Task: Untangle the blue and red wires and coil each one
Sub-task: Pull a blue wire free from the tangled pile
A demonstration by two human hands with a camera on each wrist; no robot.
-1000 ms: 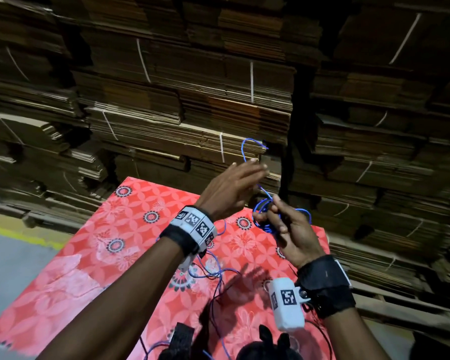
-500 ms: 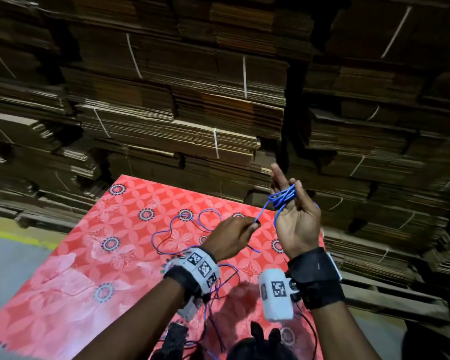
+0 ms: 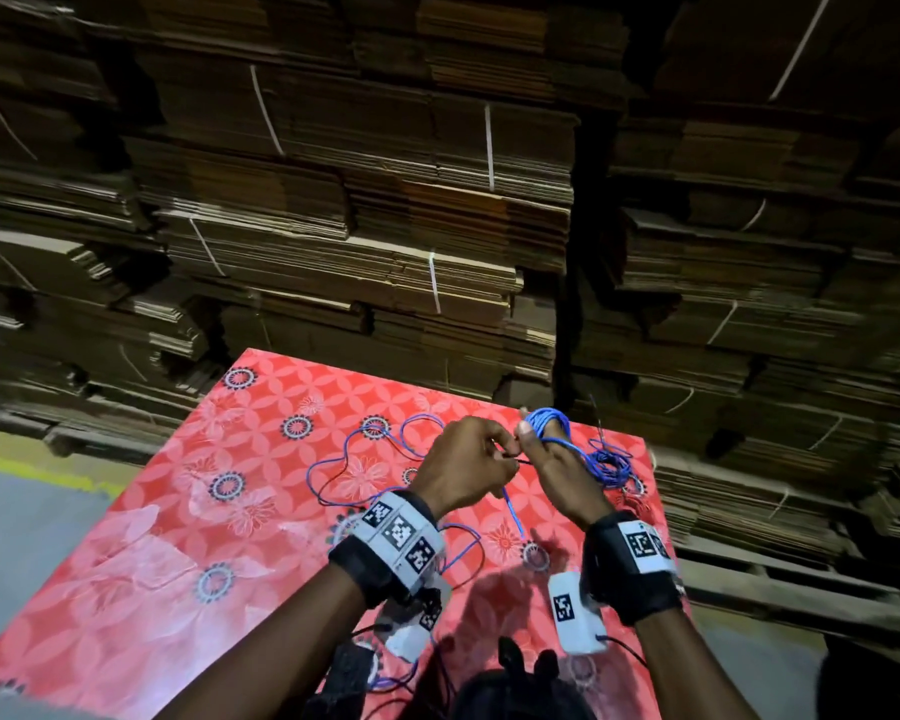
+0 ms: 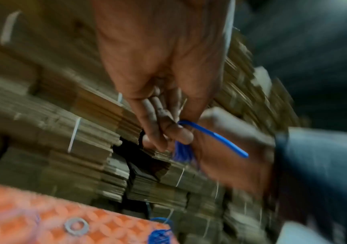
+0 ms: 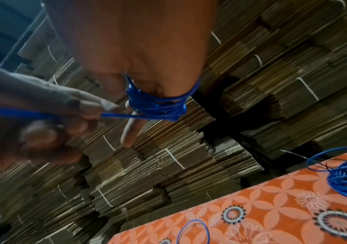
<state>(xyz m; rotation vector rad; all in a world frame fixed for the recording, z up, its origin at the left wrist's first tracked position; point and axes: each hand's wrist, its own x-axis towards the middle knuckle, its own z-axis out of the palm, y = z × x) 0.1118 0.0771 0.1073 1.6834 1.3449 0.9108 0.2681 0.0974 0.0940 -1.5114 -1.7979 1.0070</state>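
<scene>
Several turns of the blue wire (image 3: 545, 422) are wound round the raised fingers of my right hand (image 3: 540, 440), above the far right part of the red floral cloth (image 3: 188, 511). The right wrist view shows the same turns (image 5: 158, 105) tight round the fingers. My left hand (image 3: 500, 454) is close beside it and pinches the free blue strand (image 4: 210, 135) between thumb and fingertips. Loose loops of blue wire (image 3: 310, 467) lie on the cloth to the left, and a thin dark red wire (image 3: 333, 498) runs along them.
A second blue bundle (image 3: 611, 465) lies on the cloth's far right corner. Tied stacks of flattened cardboard (image 3: 385, 226) rise right behind the table. Grey floor with a yellow line (image 3: 27, 470) is at the left, and wooden pallets (image 3: 775, 589) are at the right.
My left hand has risen from lower left up against my right hand, still pinching the blue strand. My right hand has tipped forward with the wire turns still round its fingers.
</scene>
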